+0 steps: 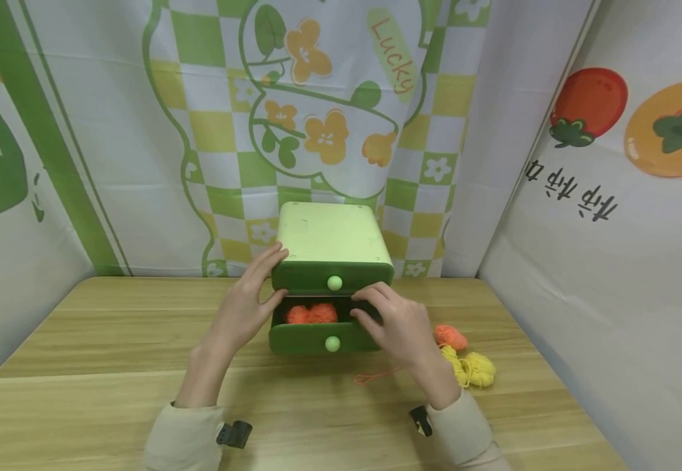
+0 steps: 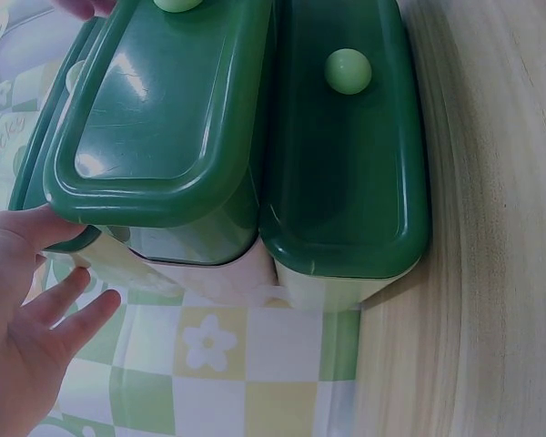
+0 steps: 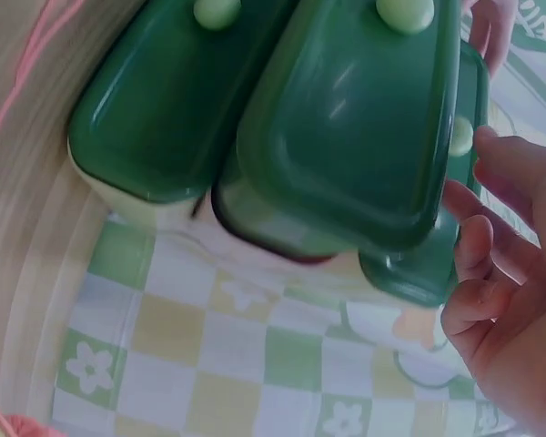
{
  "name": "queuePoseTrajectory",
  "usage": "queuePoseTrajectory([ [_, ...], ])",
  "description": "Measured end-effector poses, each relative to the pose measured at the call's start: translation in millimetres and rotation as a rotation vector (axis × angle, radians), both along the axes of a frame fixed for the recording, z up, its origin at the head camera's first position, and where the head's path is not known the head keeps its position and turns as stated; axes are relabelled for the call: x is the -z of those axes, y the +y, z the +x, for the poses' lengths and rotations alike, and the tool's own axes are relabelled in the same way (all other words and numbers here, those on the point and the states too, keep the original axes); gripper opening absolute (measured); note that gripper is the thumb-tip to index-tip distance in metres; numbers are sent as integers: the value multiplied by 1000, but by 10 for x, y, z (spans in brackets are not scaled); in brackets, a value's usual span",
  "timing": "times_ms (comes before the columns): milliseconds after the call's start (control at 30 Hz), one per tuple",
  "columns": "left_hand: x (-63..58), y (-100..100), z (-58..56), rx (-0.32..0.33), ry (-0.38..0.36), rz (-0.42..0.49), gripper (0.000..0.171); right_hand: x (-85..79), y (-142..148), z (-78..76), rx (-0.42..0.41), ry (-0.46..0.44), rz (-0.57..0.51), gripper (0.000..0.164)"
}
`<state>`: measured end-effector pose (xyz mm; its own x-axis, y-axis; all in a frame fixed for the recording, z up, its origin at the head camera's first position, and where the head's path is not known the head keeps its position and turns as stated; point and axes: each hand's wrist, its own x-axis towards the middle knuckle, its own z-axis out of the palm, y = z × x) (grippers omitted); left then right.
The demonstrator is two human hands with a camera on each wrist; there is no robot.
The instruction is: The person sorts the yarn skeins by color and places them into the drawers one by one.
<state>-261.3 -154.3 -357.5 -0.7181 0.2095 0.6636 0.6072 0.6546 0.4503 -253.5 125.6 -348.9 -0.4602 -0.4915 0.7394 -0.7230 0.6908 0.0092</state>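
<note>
A small cabinet [image 1: 335, 232] with a pale top and green drawers stands against the back curtain. Its middle drawer [image 1: 300, 340] is pulled out, with orange yarn [image 1: 313, 314] inside it. Both wrist views show the bottom drawer [image 2: 346, 173] pushed in below. My left hand [image 1: 241, 311] rests on the cabinet's left side, fingers at the upper corner, thumb near the pulled-out drawer. Over the right end of that drawer is my right hand [image 1: 396, 320], its fingers loosely bent and nothing visible between them. In the right wrist view its fingertips [image 3: 457, 196] are right at the drawer's rim.
To the right of the cabinet lie an orange yarn ball [image 1: 451, 337] and yellow yarn [image 1: 478, 369]. A loose orange strand [image 1: 370, 377] trails on the wooden table [image 1: 111, 340] in front of the cabinet. Printed curtains [image 1: 217, 131] enclose the back and sides.
</note>
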Motion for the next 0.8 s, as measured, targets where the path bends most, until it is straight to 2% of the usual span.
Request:
queuePoseTrajectory([
  [400,4,-8,8,-6,-18,-4,73,-91,347,-97,18,11,-65,24],
  [800,9,-6,9,-3,-3,4,72,-131,606,-162,85,-9,-62,28],
])
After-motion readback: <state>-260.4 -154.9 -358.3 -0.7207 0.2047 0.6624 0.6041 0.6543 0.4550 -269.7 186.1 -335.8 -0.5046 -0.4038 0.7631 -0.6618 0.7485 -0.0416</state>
